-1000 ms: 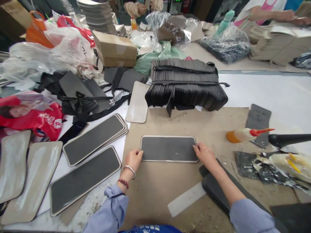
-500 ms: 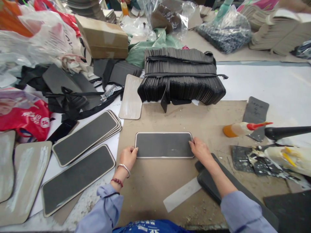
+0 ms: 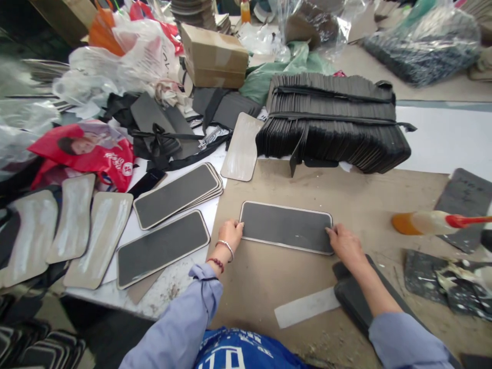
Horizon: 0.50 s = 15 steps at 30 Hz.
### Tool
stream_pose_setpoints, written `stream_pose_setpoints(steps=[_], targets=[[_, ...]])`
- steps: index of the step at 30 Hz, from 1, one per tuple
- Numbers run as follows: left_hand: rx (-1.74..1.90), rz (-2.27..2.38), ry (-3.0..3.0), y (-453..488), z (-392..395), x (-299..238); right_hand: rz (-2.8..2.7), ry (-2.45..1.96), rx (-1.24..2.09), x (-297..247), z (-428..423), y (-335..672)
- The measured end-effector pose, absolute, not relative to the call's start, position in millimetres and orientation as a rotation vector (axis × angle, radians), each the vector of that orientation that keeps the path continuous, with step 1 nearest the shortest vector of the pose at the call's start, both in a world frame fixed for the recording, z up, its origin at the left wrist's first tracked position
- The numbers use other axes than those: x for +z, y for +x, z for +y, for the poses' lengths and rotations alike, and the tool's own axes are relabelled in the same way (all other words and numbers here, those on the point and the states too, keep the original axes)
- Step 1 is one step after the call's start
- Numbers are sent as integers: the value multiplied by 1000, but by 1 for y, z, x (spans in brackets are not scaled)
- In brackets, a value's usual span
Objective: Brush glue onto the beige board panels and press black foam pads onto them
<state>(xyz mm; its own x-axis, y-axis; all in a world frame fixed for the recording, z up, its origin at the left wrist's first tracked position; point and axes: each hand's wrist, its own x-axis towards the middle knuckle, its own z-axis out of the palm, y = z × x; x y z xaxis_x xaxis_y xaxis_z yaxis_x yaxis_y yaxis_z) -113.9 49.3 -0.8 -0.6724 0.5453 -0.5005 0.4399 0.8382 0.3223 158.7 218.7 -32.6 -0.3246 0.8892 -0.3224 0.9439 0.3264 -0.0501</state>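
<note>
A black rounded rectangular panel with a pale border (image 3: 286,226) lies flat on a brown cardboard sheet (image 3: 346,195) in front of me. My left hand (image 3: 229,234) grips its left end with curled fingers. My right hand (image 3: 345,244) pinches its right end. Two similar bordered panels (image 3: 162,248) and a small stack of them (image 3: 177,194) lie to the left on white paper.
A large strapped bundle of black pieces (image 3: 334,123) stands behind the panel. An orange glue bottle with a red nozzle (image 3: 430,222) lies at right. Pale glued pieces (image 3: 96,238) sit at far left. A cardboard box (image 3: 213,56), plastic bags and black scraps crowd the back left.
The view has swung left and down, so everything has shifted right in frame. Both hands stay at the panel's ends; the panel now sits slightly tilted.
</note>
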Motion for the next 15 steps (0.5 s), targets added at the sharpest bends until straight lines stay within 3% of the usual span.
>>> stream_pose_setpoints(steps=[15], targets=[[170, 2425, 746, -113, 50, 6, 2321, 1666, -446, -23, 220, 153]])
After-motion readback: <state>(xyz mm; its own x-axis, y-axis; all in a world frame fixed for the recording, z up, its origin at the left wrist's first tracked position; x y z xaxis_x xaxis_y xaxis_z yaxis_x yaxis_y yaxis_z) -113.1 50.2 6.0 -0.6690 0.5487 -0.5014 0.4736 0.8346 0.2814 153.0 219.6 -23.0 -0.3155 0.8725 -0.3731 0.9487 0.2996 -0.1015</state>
